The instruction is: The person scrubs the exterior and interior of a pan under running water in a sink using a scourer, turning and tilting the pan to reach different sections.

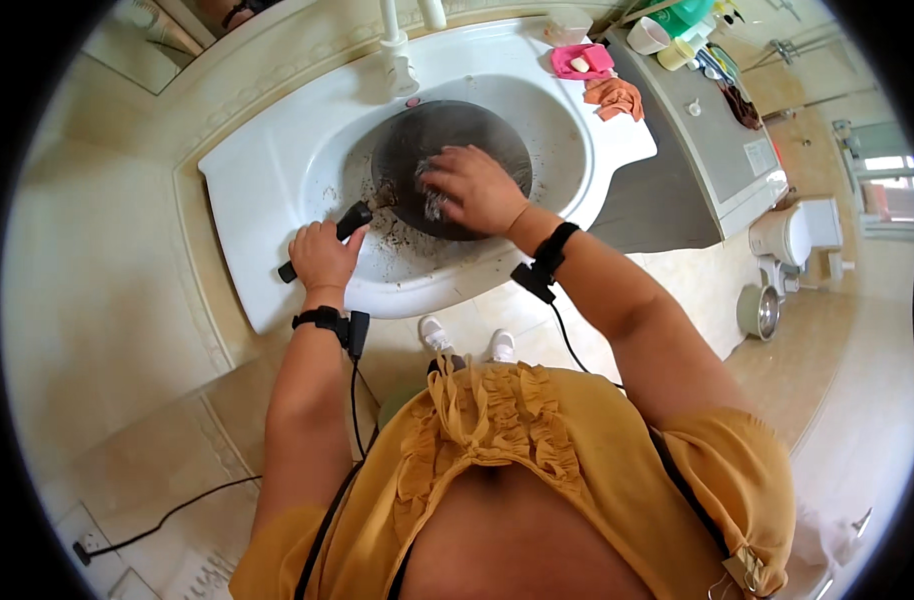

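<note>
Inside the washbasin (235, 215) sits a round frying pan (417, 145), dull dark grey, brownish near its black handle (353, 218). Left fingers (310, 236) wrap the handle above the washbasin's near-left rim; right fingers (445, 181), half-curled, hold a silvery scrubber (434, 206) against the frying pan.

I see an orange cloth (613, 99) beside a pink soap dish (563, 62), and a metal basin (753, 312) farther right.

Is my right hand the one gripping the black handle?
No, the left hand grips the black handle, while the right hand is over the dark round pan.
</note>
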Demonstrator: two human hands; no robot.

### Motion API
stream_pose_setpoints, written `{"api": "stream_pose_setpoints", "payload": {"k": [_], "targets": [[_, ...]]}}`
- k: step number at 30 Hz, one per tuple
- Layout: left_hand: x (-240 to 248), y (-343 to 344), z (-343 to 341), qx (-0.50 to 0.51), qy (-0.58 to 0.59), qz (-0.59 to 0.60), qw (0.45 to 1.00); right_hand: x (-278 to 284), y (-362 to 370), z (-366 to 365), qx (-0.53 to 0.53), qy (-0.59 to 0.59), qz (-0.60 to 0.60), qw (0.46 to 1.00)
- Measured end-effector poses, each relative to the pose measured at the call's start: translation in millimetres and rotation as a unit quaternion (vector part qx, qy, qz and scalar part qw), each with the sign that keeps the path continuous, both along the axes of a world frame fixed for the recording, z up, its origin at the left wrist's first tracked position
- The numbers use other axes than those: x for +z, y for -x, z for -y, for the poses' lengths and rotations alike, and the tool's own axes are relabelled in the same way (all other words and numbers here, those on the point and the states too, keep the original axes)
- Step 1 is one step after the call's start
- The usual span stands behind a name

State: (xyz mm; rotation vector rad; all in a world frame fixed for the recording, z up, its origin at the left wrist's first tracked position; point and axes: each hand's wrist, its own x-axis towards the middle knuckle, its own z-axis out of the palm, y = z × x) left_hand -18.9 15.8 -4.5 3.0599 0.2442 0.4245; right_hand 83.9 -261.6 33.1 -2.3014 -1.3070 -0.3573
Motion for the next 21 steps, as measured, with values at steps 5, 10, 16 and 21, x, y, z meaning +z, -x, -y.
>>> {"api": "stream_pose_setpoints", "payload": {"k": [5, 10, 16, 21], "targets": [[5, -8, 8, -0.017, 0.0, -0.006, 1.0, -23, -62, 23, -0.277, -0.123, -0.221, 0.927], [-3, -2, -2, -0.012, 0.007, -0.014, 1.0, -12, -18, -19, -0.126, -0.064, -0.109, 0.984], [3, -13, 6, -0.025, 0.011, -0.015, 1.0, -35, -112, 18, -0.265, -0.036, -0.174, 0.948], [-1, -2, -2, -0.005, 0.002, -0.028, 1.0, -14, -30, -18, -0.1, -0.071, -0.05, 0.991]]}}
